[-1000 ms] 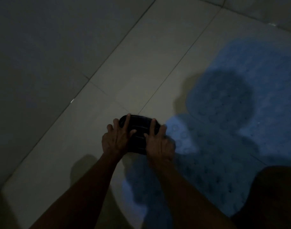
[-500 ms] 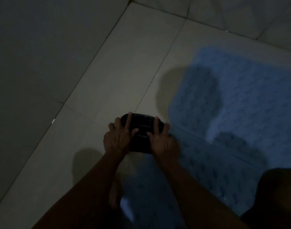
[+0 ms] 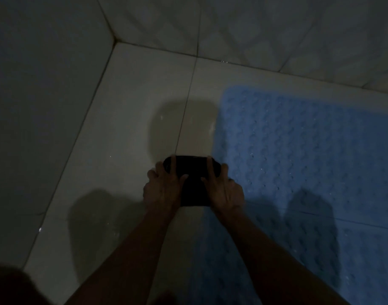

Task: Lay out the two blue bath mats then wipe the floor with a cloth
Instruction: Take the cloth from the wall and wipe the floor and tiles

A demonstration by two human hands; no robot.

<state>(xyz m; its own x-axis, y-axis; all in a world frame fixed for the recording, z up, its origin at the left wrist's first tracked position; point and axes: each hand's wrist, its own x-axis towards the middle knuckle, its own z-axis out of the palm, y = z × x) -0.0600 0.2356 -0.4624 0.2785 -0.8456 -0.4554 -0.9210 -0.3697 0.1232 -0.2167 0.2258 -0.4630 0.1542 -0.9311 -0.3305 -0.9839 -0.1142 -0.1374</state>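
Note:
A dark folded cloth (image 3: 192, 172) lies on the pale tiled floor (image 3: 131, 119). My left hand (image 3: 163, 187) presses on its left part with fingers spread flat. My right hand (image 3: 221, 187) presses on its right part the same way, its outer edge touching the mat beside it. One blue bath mat (image 3: 309, 142) with a bumpy surface lies flat to the right of the cloth. A second blue bath mat (image 3: 320, 256) lies nearer me, edge to edge with the first. The light is dim.
Tiled walls (image 3: 276, 29) meet the floor at a corner at the top left of centre. The left wall (image 3: 34, 106) runs down the left side. Dark shadows fall on floor and mats. My knee (image 3: 10, 287) shows at the bottom left.
Both hands have pushed the cloth forward along the floor beside the mat, toward the wall corner, which has come into view. The hands' hold on the cloth is unchanged.

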